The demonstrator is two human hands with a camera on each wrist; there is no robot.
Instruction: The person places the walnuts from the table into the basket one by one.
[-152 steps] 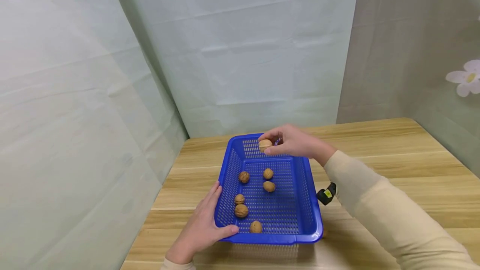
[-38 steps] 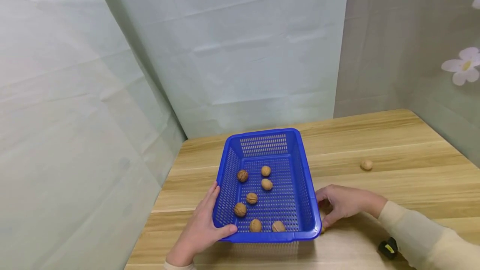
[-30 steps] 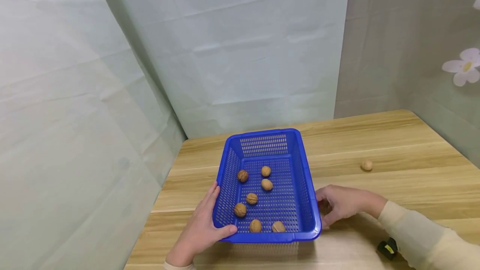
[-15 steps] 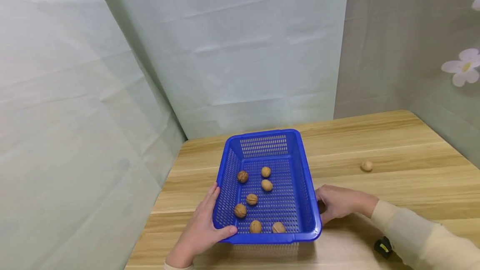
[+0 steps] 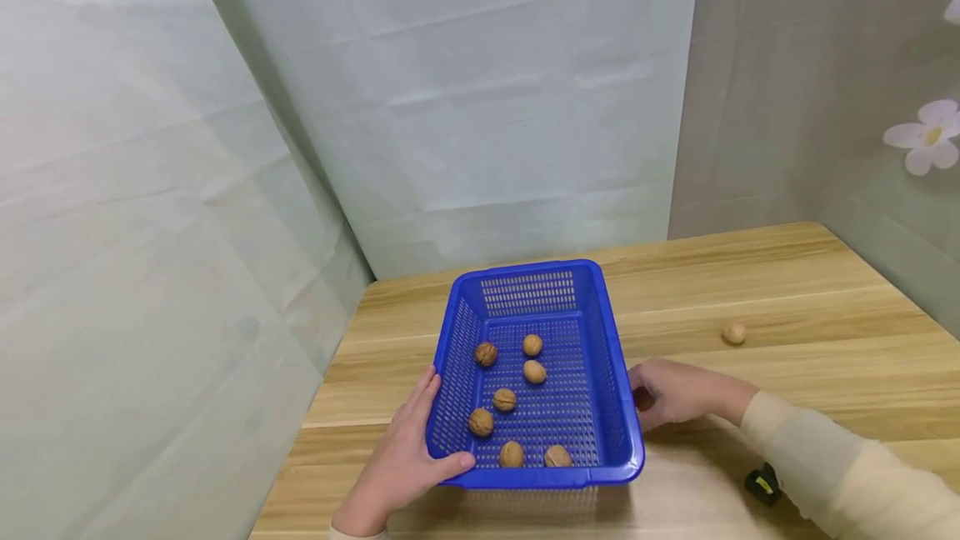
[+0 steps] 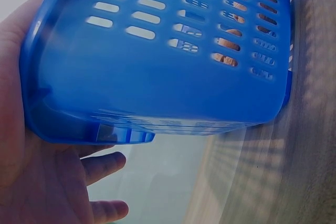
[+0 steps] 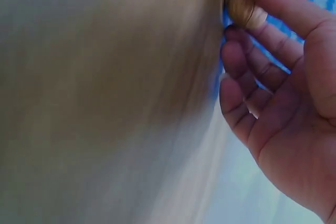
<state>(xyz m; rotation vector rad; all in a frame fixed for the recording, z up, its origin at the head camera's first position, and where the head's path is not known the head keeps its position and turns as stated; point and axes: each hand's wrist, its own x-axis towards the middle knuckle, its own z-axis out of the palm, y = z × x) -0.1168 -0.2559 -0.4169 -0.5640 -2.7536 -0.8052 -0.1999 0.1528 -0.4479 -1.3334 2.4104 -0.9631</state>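
Note:
A blue plastic mesh basket [image 5: 536,477] stands on the wooden table with several walnuts [image 5: 505,399] scattered over its floor. My left hand [image 5: 401,457] rests on its near left corner, thumb over the front rim and fingers along the left side. In the left wrist view those fingers [image 6: 107,167] reach out fairly straight past the rim. Low beside the basket's right wall, my right hand [image 5: 675,394] pinches a walnut [image 7: 241,3] between thumb and fingertips, as the right wrist view shows. The basket's rim partly hides those fingertips in the head view.
Another walnut [image 5: 734,333] lies on the table [image 5: 795,282] to the right of the basket. A small black device [image 5: 763,483] sits under the right forearm. Pale cloth hangs behind and to the left of the table.
Earlier my right hand held a walnut above the basket; one more now lies inside, near the front. That hand then went down beside the right wall and has just shifted slightly toward the back.

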